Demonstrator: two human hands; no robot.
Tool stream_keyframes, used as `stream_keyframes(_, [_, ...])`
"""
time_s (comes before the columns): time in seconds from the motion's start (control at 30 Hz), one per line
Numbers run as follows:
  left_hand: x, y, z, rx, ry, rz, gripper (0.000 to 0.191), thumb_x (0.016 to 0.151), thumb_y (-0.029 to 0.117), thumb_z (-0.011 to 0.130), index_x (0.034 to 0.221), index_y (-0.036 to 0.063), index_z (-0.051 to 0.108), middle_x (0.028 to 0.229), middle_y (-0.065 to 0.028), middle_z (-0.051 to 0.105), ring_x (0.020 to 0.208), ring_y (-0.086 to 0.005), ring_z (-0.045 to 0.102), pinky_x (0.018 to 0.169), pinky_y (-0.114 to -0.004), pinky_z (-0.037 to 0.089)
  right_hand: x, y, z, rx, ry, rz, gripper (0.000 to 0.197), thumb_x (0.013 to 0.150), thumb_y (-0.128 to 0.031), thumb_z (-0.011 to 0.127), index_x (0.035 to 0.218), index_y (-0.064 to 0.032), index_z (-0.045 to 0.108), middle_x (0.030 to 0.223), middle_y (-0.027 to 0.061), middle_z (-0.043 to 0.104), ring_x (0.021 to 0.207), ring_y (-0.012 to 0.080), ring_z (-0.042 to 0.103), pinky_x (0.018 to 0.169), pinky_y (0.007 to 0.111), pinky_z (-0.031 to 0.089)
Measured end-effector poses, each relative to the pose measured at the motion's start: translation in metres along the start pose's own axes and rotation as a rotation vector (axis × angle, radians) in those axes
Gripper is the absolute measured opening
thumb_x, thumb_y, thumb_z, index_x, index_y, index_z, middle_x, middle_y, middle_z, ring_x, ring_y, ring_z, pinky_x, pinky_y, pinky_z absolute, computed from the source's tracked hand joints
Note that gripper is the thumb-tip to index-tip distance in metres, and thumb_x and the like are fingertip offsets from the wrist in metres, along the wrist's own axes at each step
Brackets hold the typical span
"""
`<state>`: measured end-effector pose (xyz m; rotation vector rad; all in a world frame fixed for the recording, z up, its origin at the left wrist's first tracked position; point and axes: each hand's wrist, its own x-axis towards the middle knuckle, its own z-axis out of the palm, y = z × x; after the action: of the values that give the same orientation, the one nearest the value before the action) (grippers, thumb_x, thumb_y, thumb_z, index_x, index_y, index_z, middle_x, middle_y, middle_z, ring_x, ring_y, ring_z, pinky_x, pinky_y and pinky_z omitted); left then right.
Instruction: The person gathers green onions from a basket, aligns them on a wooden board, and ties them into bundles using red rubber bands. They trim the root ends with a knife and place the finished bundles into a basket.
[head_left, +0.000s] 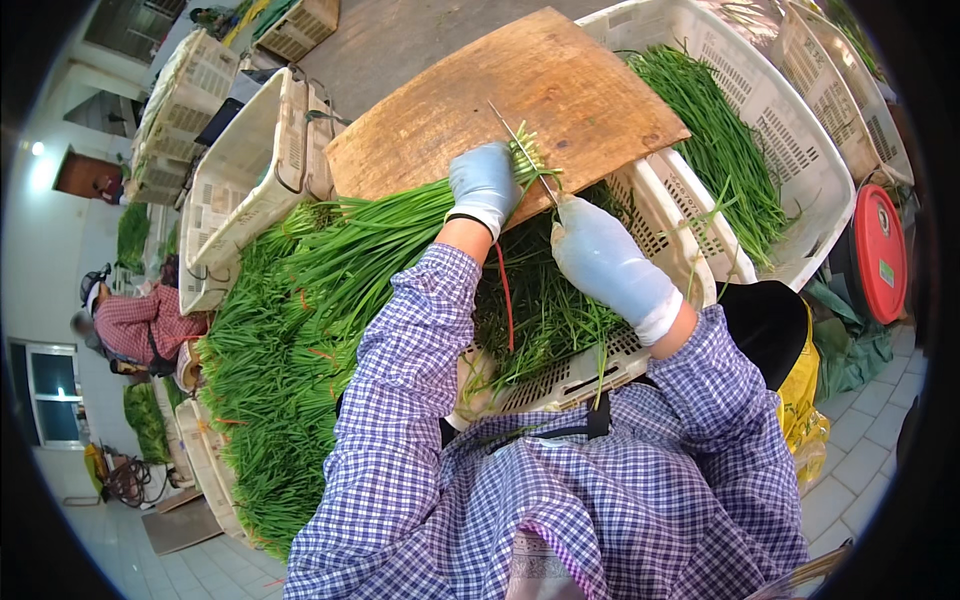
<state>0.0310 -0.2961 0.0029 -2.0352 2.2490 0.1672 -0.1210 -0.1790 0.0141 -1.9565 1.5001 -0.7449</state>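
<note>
My gloved left hand (484, 184) grips a bunch of green garlic chives (405, 214) near its pale stem ends. Those ends rest on a wooden board (517, 82) set across white plastic crates. In my gloved right hand (607, 255) is a knife, its handle mostly hidden by the fingers. The thin knife blade (517, 142) lies across the stem ends on the board. A red tie (504, 300) hangs below my left wrist. Under the board's near edge, loose green trimmings (555, 330) fill a plastic crate (577, 382) before me.
Tied chive bunches (285, 390) are heaped to my left. More chives (705, 142) lie in a large white crate (795, 187) at right, near a red round lid (879, 253). A white crate (240, 180) stands at upper left. Another person (146, 322) sits at far left.
</note>
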Motion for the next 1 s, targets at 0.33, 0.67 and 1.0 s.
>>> stream_keyframes(0.33, [-0.001, 0.004, -0.007, 0.025, 0.003, 0.021, 0.032, 0.070, 0.026, 0.073, 0.098, 0.0100, 0.069, 0.097, -0.0181, 0.070, 0.094, -0.0347, 0.068, 0.078, -0.042, 0.055, 0.028, 0.056, 0.052, -0.548, 0.104, -0.448, 0.016, 0.078, -0.012, 0.056, 0.072, -0.0050, 0.069, 0.076, 0.0100, 0.065, 0.081, 0.0266, 0.060, 0.077, 0.033, 0.046])
stream_keyframes(0.67, [-0.005, 0.007, -0.016, 0.021, -0.069, 0.013, 0.034, 0.073, 0.027, 0.074, 0.099, 0.0061, 0.069, 0.100, -0.0193, 0.070, 0.094, -0.0358, 0.068, 0.079, -0.043, 0.055, 0.032, 0.058, 0.040, -0.806, -0.201, -0.541, 0.018, 0.085, -0.015, 0.056, 0.085, -0.0039, 0.070, 0.083, 0.0082, 0.070, 0.080, 0.0254, 0.063, 0.073, 0.034, 0.043])
stream_keyframes(1.0, [-0.019, 0.003, -0.027, -0.044, 0.023, 0.051, 0.084, 0.069, 0.032, 0.081, 0.138, 0.0060, 0.042, 0.127, -0.0214, 0.057, 0.117, -0.0356, 0.056, 0.096, -0.042, 0.047, 0.103, 0.060, 0.030, 0.220, -0.274, 0.266, 0.026, 0.087, -0.014, 0.051, 0.102, 0.0054, 0.060, 0.091, 0.0266, 0.065, 0.087, 0.0411, 0.064, 0.080, 0.045, 0.050])
